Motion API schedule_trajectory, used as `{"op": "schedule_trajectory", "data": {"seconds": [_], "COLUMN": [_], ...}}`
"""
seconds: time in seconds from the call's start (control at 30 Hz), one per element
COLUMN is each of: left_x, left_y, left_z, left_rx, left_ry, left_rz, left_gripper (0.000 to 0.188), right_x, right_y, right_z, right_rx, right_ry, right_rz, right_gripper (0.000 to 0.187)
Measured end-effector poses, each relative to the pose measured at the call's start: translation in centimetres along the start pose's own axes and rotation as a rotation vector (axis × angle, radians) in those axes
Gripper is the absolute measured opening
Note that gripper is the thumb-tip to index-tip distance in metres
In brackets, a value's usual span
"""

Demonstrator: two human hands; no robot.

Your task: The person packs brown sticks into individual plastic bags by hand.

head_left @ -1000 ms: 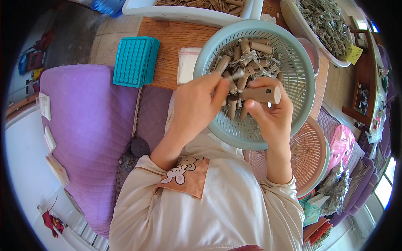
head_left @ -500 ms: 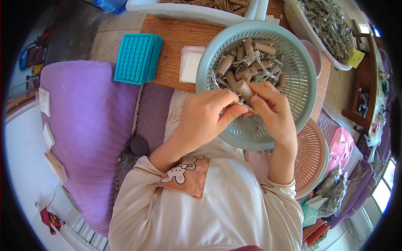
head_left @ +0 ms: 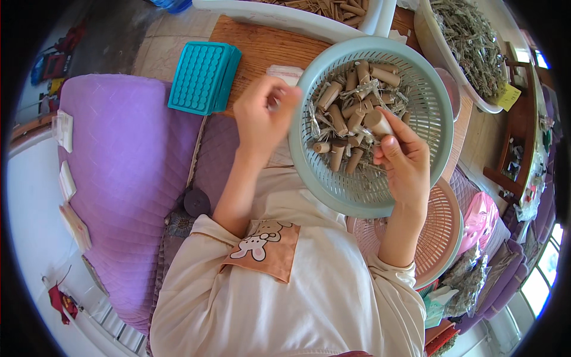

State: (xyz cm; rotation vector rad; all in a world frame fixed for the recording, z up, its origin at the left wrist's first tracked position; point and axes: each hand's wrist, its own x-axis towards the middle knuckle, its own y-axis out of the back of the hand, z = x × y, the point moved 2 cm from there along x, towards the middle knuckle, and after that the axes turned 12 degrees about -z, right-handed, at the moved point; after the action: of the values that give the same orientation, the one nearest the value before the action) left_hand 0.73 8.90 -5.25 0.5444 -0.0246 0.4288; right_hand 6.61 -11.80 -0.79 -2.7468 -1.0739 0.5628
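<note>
In my right hand (head_left: 403,159) is a short brown cardboard tube (head_left: 378,123), pinched between thumb and fingers over the right side of a pale green plastic colander (head_left: 439,152). Several similar brown tubes (head_left: 336,119) lie in a heap inside it, tangled with clear plastic wrapping and thin strands. My left hand (head_left: 264,113) hovers left of the colander's rim, its fingers curled in toward the thumb and partly smeared by motion. What it holds, if anything, cannot be made out. Beneath that hand a stack of clear plastic bags (head_left: 285,73) is partly covered.
Teal trays with round cups (head_left: 202,77) sit stacked on the wooden table (head_left: 262,41). Behind are a white tub (head_left: 309,22) of brown pieces and a white basin (head_left: 428,53) of dried plant-like material. A pink colander (head_left: 443,232) stands lower right; a purple quilted cover (head_left: 119,178) lies left.
My hands, together over the colander before, are now apart. The left has swung up and left past the rim; the right has shifted slightly right with the tube. The view has shifted a little.
</note>
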Motion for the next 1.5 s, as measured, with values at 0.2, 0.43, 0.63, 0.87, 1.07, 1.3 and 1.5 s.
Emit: {"op": "schedule_trajectory", "data": {"seconds": [0.2, 0.43, 0.63, 0.87, 1.07, 1.3, 1.5], "left_x": [0.1, 0.1, 0.5, 0.7, 0.9, -0.1, -1.8], "left_y": [-1.5, -1.7, -1.2, -0.6, 1.3, 3.9, 4.1], "left_z": [-7.4, -7.9, -7.5, -8.4, -7.7, -1.5, 2.2], "left_rx": [0.478, 0.484, 0.336, 0.234, -0.068, -0.346, -0.499], "left_ry": [-0.087, 0.001, 0.215, 0.277, 0.275, 0.257, 0.215], "left_rz": [0.018, -0.044, 0.049, -0.075, -0.061, -0.154, -0.309], "left_gripper": [0.025, 0.026, 0.025, 0.021, 0.019, 0.025, 0.03], "right_x": [0.1, 0.4, 0.7, 0.8, 0.8, 0.8, 0.5], "right_y": [0.9, 0.8, 0.7, 0.5, 0.8, -1.9, -4.4], "right_z": [0.4, 0.8, 1.1, 1.2, 0.9, -1.9, -3.9], "right_rx": [0.005, -0.031, -0.037, -0.02, -0.022, -0.273, -0.375], "right_ry": [-0.013, -0.036, -0.041, -0.04, -0.013, 0.266, 0.41], "right_rz": [-0.052, -0.05, -0.024, -0.035, -0.037, 0.18, 0.097], "right_gripper": [0.037, 0.032, 0.032, 0.033, 0.034, 0.033, 0.031]}}
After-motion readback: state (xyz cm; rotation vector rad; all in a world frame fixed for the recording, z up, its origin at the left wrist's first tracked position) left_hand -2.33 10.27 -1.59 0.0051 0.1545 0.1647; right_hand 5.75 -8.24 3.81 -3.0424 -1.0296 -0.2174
